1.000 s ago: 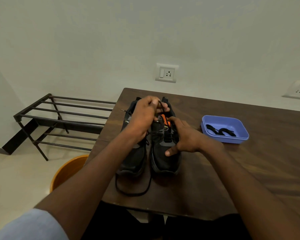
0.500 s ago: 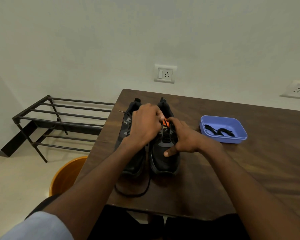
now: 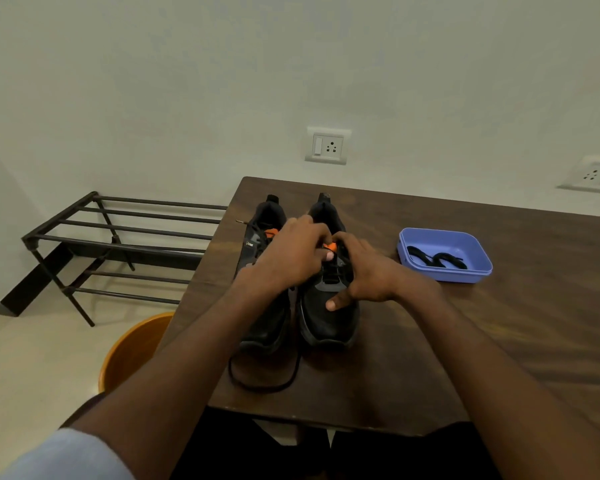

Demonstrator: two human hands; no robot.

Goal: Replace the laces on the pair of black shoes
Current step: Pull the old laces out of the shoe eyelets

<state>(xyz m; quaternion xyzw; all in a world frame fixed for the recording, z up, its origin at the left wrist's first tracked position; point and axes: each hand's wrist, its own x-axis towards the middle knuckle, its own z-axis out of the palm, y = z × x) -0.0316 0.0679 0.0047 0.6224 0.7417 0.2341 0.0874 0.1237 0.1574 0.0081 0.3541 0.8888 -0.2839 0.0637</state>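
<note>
Two black shoes stand side by side on the brown table, toes toward me: the left shoe and the right shoe, both with orange tongue tabs. My left hand reaches across and pinches the black lace at the right shoe's upper eyelets. My right hand grips that shoe's side, thumb pressed on its vamp. A loose black lace loops on the table in front of the shoes. Spare black laces lie in a blue tray.
A dark metal shoe rack stands on the floor to the left. An orange bucket sits by the table's left front corner. Wall sockets are behind the table.
My left hand has come down from above the shoes to the right shoe's tongue. The right hand has stayed on the shoe.
</note>
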